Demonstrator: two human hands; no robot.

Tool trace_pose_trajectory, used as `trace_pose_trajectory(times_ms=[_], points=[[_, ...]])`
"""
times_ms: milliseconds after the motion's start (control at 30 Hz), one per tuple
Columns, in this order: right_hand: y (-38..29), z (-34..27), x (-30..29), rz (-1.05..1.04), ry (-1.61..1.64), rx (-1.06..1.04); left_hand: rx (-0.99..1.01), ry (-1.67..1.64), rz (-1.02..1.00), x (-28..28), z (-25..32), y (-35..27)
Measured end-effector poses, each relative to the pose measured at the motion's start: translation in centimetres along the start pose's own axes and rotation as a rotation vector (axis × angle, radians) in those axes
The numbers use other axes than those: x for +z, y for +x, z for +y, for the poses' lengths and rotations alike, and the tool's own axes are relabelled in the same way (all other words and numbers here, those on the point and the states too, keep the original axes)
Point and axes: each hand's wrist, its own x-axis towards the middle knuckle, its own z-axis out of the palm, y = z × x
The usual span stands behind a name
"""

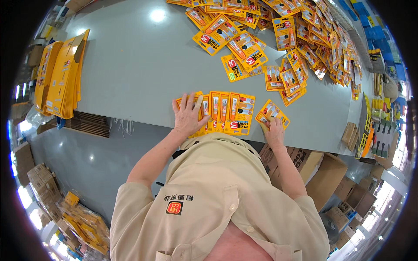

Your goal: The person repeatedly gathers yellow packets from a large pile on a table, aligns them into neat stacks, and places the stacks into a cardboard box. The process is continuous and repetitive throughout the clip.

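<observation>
My left hand [187, 116] lies flat on the left end of a row of overlapping yellow blister cards [241, 112], its thumb spread away from the fingers. A pale covering wraps one of its fingers. Each visible card in the row carries a small tube under clear plastic, and the rightmost shows its full printed front. Just right of the row, my right hand [275, 133] grips a single tilted blister card [277, 111] by its lower left part. My fingers hide some of that card, which is at the table surface or slightly above it; I cannot tell which.
Loose blister cards [284, 34] heap up across the far right of the grey table [137, 65]. Flat yellow cartons [63, 75] stand bundled at the left edge. An opened cardboard box [326, 176] sits below the table at my right. White strings [124, 125] hang off the front edge.
</observation>
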Motion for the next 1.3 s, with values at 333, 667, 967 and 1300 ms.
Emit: trace_pose_trajectory(times_ms=[333,667,967,1300], points=[[2.6,-9.8,2.5,-0.088,0.362,0.328,0.139,-0.078,-0.054,1.7,0.6,1.9],[-6.6,-7.7,2.2,-0.188,-0.109,-0.095,0.331,-0.113,-0.176,3.1,5.7,4.0],[-7.7,-6.1,3.2,-0.131,-0.124,-0.114,0.607,-0.051,-0.390,2.0,8.1,-0.5],[-5.3,-6.1,-2.0,-0.303,0.008,-0.200,0.606,0.042,-0.447,-1.8,9.8,-1.2]])
